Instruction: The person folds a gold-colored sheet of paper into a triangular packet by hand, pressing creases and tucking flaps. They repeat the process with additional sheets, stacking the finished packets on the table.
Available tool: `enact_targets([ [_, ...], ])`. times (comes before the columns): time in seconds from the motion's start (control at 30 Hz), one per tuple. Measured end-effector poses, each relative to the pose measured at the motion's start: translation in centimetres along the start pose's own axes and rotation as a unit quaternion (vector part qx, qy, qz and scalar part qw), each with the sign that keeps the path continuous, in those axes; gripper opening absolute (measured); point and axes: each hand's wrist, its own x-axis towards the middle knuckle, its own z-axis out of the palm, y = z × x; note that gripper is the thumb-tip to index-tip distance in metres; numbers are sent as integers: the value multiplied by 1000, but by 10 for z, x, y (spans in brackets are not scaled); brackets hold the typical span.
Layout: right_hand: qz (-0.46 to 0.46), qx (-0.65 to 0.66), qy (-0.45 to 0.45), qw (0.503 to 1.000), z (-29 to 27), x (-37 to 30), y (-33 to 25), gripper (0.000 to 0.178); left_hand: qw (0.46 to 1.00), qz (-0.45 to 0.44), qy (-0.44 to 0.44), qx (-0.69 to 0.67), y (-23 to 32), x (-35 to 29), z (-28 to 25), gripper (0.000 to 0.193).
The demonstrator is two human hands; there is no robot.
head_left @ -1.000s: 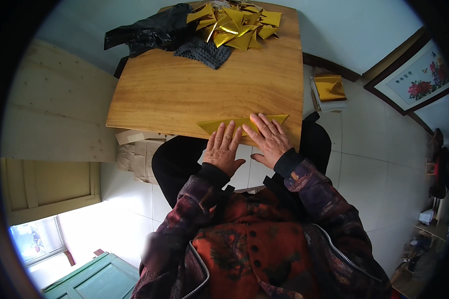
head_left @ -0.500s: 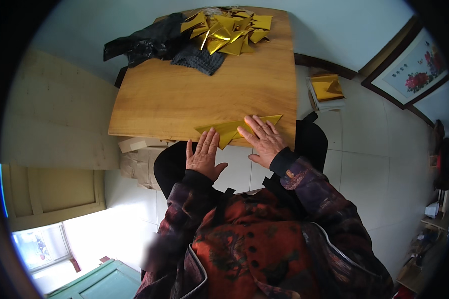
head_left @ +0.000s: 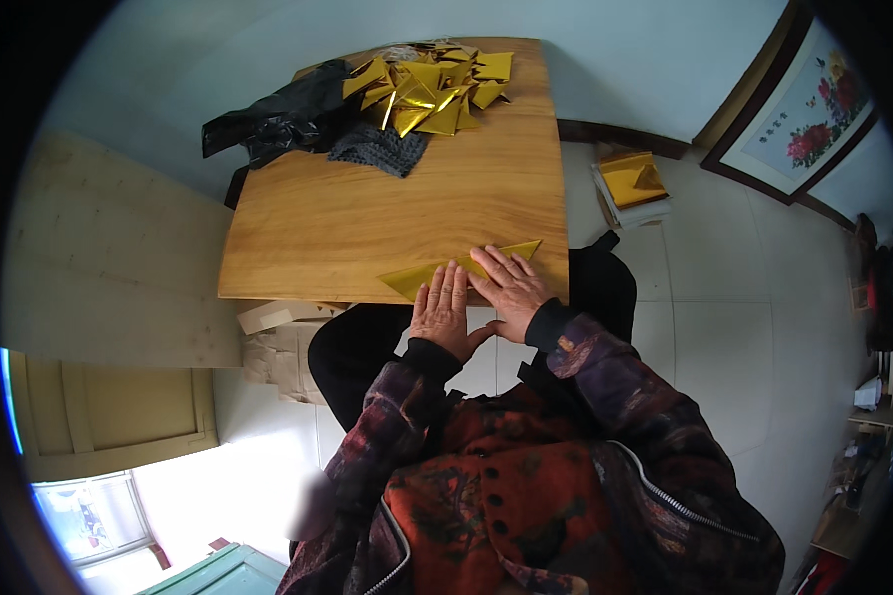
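Observation:
A folded sheet of gold foil paper (head_left: pixel 403 282) lies flat along the near edge of the wooden table (head_left: pixel 318 228), its pointed ends reaching out to left and right. My left hand (head_left: pixel 445 309) rests on its middle, palm down with the fingers stretched out. Just to the right, my right hand (head_left: pixel 511 293) also presses on the paper with its fingers extended. The two hands nearly meet and hide the paper's centre. At the far end of the table lies a heap of folded gold paper pieces (head_left: pixel 437 87).
A black plastic bag (head_left: pixel 283 114) and a dark grey knitted cloth (head_left: pixel 379 151) lie beside the heap. On the floor to the right sits a stack of gold paper (head_left: pixel 633 180). Cardboard (head_left: pixel 283 315) stands under the table's left side. A framed flower picture (head_left: pixel 799 119) leans at right.
My left hand has moved right along the folded paper, close to my right hand. The paper's lower point no longer shows. The whole view has shifted slightly.

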Motion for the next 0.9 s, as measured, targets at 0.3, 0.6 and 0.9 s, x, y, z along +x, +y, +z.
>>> enact_targets([
  [0.3, 71, 80, 49, 993, -21, 2, 33, 62, 999, 8, -20, 26, 0, 1, -2, 100],
  [0.6, 90, -50, 58, 993, -24, -34, 9, 56, 996, 79, -28, 36, -38, 21, -20, 67],
  [0.9, 48, -66, 132, 988, -7, -61, -31, 44, 994, 55, -14, -88, -52, 39, -22, 48],
])
